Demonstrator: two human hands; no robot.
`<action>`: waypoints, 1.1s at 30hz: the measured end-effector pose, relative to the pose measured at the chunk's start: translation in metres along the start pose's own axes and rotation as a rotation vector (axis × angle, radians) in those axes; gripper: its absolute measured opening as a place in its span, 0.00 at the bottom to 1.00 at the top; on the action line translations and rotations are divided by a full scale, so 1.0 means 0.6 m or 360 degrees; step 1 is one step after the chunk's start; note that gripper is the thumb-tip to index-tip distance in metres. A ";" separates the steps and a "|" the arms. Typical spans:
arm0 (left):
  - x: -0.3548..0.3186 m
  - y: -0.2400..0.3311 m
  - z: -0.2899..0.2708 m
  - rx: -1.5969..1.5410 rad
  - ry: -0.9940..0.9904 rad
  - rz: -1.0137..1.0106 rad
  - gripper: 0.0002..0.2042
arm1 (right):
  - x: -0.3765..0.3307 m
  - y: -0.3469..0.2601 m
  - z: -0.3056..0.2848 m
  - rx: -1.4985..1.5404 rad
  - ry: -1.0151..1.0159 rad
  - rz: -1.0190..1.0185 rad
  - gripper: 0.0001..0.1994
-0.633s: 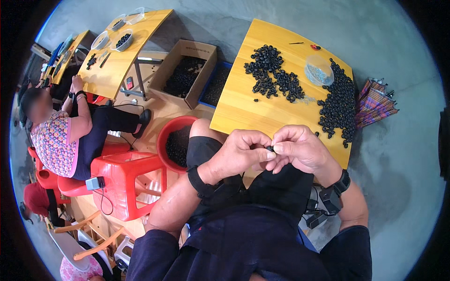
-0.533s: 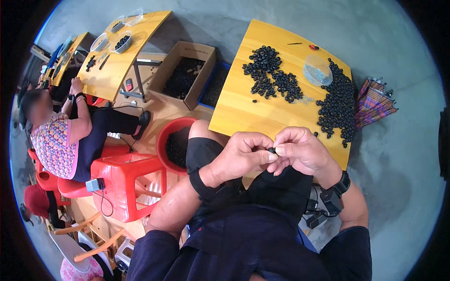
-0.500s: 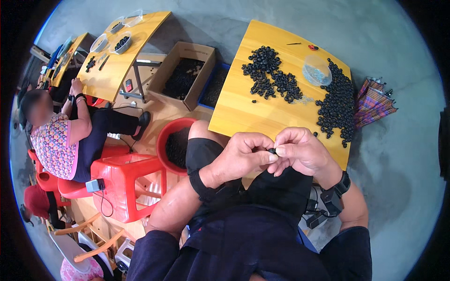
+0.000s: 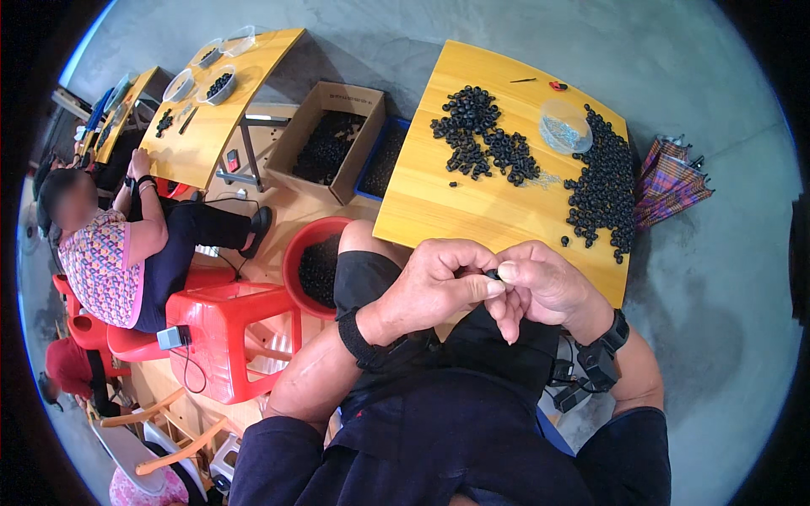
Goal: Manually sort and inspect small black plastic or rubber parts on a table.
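A small black piece (image 4: 493, 274) is held in front of the lap, just off the near edge of the yellow wooden table (image 4: 422, 207), and is pinched from both sides. By the left hand (image 4: 439, 287) it is gripped between thumb and forefinger, the other fingers being curled behind; by the right hand (image 4: 544, 282) it is pinched at its right side with thumb and forefinger, the lower fingers being loosely extended downward. So much of it is covered that neither its long axis nor the way it points can be told. On the tabletop a heap of black pieces (image 4: 472, 122) is spread to the left and a denser bed of black pieces (image 4: 601, 190) to the right, with a clear tub (image 4: 553, 108) of pale bits set between them. A folded plaid umbrella (image 4: 672, 183) is seen beyond the right edge. To the left, dark pieces are held in a cardboard box (image 4: 312, 183) and a red basin (image 4: 292, 261), and a red stool (image 4: 215, 329) is placed near a seated co-worker (image 4: 105, 257)
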State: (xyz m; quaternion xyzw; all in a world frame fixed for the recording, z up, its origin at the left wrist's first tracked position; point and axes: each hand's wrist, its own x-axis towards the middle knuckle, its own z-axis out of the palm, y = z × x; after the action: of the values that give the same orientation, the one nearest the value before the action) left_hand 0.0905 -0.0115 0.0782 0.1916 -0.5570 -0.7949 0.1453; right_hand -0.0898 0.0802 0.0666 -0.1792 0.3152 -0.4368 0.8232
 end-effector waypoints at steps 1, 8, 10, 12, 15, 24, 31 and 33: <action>0.000 0.000 -0.001 0.0001 0.0000 0.0000 0.03 | 0.000 0.000 0.000 0.0001 -0.0021 0.0026 0.17; -0.001 0.003 -0.003 0.0117 -0.0054 0.0028 0.04 | -0.002 0.005 0.007 -0.0062 -0.0120 -0.0008 0.17; -0.001 0.004 -0.004 0.0109 -0.0060 0.0015 0.04 | -0.002 0.012 0.014 -0.0049 -0.0089 -0.0037 0.18; -0.001 0.005 -0.007 0.0215 -0.0087 0.0008 0.04 | -0.001 0.018 0.023 -0.0035 -0.0060 -0.0067 0.18; -0.001 0.004 -0.008 0.0229 -0.0095 -0.0050 0.04 | -0.003 0.024 0.035 -0.0038 0.0029 -0.0151 0.17; 0.021 -0.048 -0.018 0.0094 -0.0120 -0.0129 0.14 | -0.003 0.049 -0.020 0.0010 0.0416 -0.0137 0.15; 0.053 -0.168 -0.092 0.0702 0.0565 -0.0324 0.16 | 0.019 0.076 -0.237 -0.2655 0.1646 -0.0277 0.13; 0.061 -0.177 -0.105 0.0838 0.0716 -0.0405 0.14 | 0.019 0.076 -0.254 -0.2725 0.1703 -0.0255 0.12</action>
State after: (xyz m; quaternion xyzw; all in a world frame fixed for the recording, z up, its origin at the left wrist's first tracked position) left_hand 0.0855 -0.0440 -0.0461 0.4602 -0.6683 -0.5740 0.1098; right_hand -0.1602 0.0933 -0.0758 -0.5106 0.8371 -0.1410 0.1368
